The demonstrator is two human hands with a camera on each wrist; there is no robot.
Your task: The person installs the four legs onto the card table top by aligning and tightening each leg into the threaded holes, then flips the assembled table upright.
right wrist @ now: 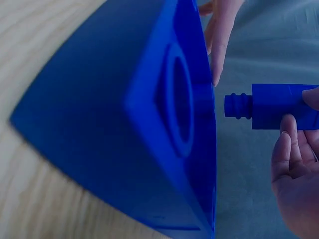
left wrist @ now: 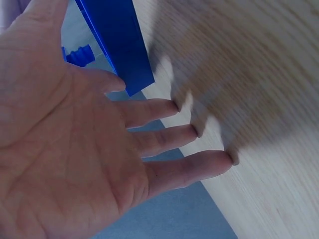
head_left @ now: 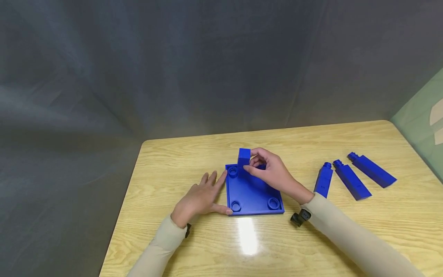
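Post (head_left: 243,157) pinched by the right hand (head_left: 273,171) above the blue tray (head_left: 254,196)

The tray's left edge is touched by the spread left hand (head_left: 202,195); its far-right corner is hidden by the right.

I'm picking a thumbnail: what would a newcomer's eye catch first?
A square blue tray lies on the table, the left hand at its left edge. Over the tray, the right hand holds a blue post, threaded end down. Three more threaded posts lie to the right.
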